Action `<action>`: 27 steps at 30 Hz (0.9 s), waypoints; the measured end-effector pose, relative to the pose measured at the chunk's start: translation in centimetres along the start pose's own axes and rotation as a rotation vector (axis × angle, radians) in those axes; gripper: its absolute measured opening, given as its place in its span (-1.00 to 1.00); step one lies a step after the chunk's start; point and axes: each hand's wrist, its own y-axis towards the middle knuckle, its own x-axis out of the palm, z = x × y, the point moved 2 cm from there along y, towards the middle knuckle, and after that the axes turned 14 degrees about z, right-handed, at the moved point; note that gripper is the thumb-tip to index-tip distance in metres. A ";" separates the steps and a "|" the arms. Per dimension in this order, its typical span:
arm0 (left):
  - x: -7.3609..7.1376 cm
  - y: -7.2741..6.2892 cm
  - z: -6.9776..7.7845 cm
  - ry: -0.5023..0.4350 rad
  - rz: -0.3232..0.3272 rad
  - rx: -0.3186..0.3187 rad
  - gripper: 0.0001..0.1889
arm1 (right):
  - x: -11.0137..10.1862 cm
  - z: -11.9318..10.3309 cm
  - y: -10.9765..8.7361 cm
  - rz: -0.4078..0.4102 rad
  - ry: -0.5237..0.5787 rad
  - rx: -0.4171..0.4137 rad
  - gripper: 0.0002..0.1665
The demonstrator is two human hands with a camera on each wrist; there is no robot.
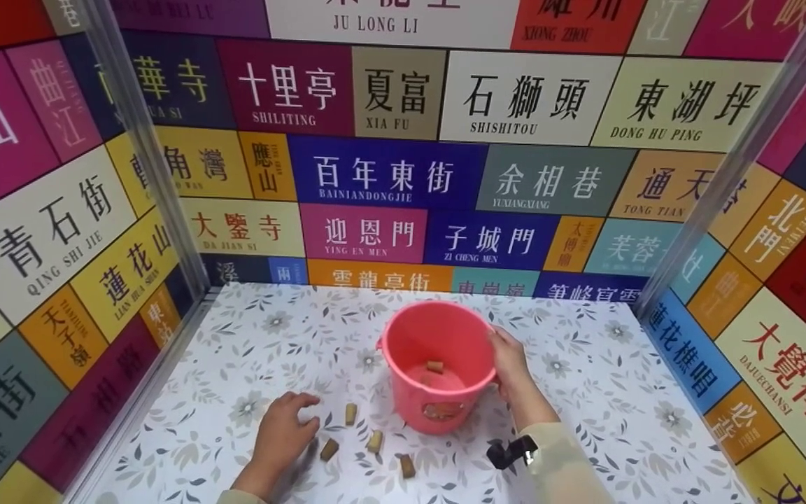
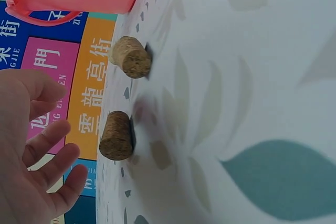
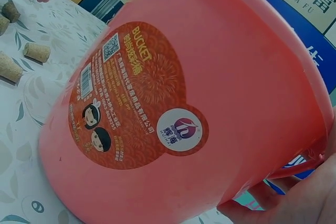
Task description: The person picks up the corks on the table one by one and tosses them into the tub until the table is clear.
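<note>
A pink bucket (image 1: 410, 399) stands on the patterned table, with cork stoppers (image 1: 434, 366) lying inside on its bottom. My right hand (image 1: 513, 364) grips the bucket's right side near the rim; in the right wrist view its fingers (image 3: 262, 203) are by the handle, partly cut off by the frame edge. To the left of the bucket, my left hand (image 1: 285, 428) hovers with loosely bent fingers and holds nothing. Several corks lie between that hand and the bucket, among them a darker cork (image 1: 329, 449) nearest the hand and a lighter cork (image 1: 350, 414) beyond its fingertips.
The table (image 1: 235, 350) has a white cloth with grey leaves. Sign-covered panels (image 1: 389, 171) stand behind it and on both sides, with metal posts (image 1: 165, 189) at the corners. A black strap piece (image 1: 511, 453) sits at my right wrist.
</note>
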 end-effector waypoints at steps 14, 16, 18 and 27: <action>0.8 -1.0 -0.6 0.022 -0.013 0.021 -0.83 | 0.1 0.1 -0.1 0.010 -0.002 0.011 -0.43; 1.0 -1.0 -0.8 0.029 -0.020 0.006 -0.83 | 0.1 0.1 -0.1 0.004 -0.004 0.014 -0.42; 1.1 -1.1 -1.0 0.042 -0.029 -0.004 -0.83 | 0.0 0.0 -0.2 0.002 -0.004 0.017 -0.41; 1.3 -1.4 -1.4 0.018 -0.026 0.025 -0.78 | 0.0 0.0 -0.2 0.003 0.005 0.013 -0.40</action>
